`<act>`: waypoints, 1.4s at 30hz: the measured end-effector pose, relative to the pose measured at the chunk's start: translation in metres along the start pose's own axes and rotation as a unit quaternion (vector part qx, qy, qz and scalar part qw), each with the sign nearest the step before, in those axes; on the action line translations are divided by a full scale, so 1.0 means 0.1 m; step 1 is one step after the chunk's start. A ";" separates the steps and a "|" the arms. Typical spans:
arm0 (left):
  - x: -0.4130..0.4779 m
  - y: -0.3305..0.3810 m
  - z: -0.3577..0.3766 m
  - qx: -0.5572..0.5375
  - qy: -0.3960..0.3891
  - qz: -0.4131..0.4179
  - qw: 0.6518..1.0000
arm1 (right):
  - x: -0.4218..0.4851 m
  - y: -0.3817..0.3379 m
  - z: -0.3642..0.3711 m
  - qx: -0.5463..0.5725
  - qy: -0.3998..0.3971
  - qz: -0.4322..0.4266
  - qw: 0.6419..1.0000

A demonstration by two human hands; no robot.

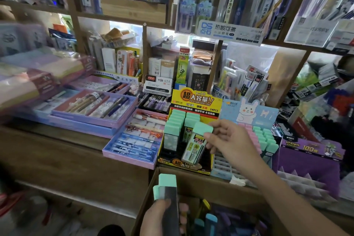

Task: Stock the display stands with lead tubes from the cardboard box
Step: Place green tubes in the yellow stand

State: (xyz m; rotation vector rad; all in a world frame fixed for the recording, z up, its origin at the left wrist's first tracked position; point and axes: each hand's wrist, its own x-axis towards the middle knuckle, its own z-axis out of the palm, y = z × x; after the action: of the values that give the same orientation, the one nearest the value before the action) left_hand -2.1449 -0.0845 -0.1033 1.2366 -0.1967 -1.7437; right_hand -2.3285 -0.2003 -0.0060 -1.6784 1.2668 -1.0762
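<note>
Pinching a mint-capped lead tube in our right hand, we hold it tilted over the yellow display stand. Our left hand grips spare tubes above the cardboard box. Risk: a tilted entry could jam against seated tubes, toppling them.

Lead tube in right hand at yellow stand

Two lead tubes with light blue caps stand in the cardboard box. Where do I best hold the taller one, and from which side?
Probably pinch its cap from above: it points up and stands clear, while the body below is hidden deep in the cardboard box.
</note>
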 end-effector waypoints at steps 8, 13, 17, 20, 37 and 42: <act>-0.03 -0.02 -0.01 0.019 -0.006 0.004 1.000 | 0.28 -0.07 0.07 -0.047 0.030 -0.039 0.998; -0.09 0.01 0.00 0.031 -0.006 0.018 0.999 | 0.39 0.04 0.11 -0.082 0.041 -0.036 0.995; -0.11 0.02 0.00 0.038 -0.007 0.017 0.999 | 0.44 0.11 0.16 -0.104 0.040 -0.051 0.992; -0.13 0.02 0.00 0.040 -0.009 0.020 0.999 | 0.45 0.20 0.21 -0.125 0.028 -0.053 0.990; -0.10 0.08 0.01 0.041 -0.051 0.043 0.997 | 0.47 0.33 0.27 -0.229 0.017 -0.112 0.967; -0.12 0.05 -0.01 0.039 -0.054 0.056 0.996 | 0.46 0.34 0.26 -0.325 0.036 -0.143 0.934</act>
State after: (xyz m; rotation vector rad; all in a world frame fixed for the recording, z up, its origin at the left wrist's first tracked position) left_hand -2.1408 -0.0779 -0.0929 1.1651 -0.3930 -1.7208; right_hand -2.3086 -0.2507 -0.0383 -2.3974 1.5714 -0.9364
